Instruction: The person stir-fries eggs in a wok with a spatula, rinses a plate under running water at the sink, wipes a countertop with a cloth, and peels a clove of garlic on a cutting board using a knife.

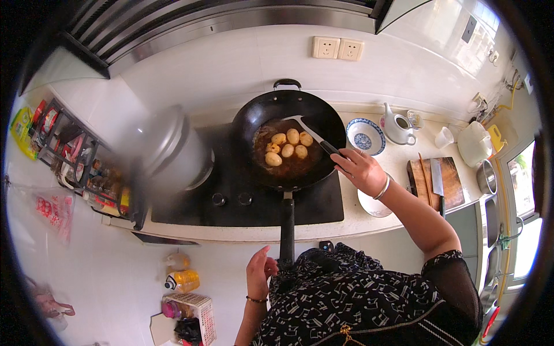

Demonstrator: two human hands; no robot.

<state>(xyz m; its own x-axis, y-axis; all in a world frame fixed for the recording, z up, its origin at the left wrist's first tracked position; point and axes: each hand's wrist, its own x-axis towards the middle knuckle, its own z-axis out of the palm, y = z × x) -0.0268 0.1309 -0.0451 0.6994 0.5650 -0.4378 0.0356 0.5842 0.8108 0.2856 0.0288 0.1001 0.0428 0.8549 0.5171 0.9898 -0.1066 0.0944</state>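
My right hand (361, 168) grips the black handle of a metal spatula (311, 132), whose blade end lies inside a black wok (329, 104). Several peeled eggs (287, 150), some with browned patches, sit in dark brown liquid (285, 168) at the bottom of the wok. Below the wok's long black handle (287, 229), at its left side, is my left hand (261, 266). Its fingers are partly curled and hold nothing that I can see. The wok rests on the right part of a black glass cooktop (233, 214).
Left of the wok stands a blurred, large metal pot (173, 151). A blue-patterned bowl (365, 136), white teapot (399, 125) and white dish (374, 203) stand to the right. A cleaver (437, 177) and chopsticks (425, 179) lie on a wooden cutting board (452, 186). A condiment rack (82, 160) is far left.
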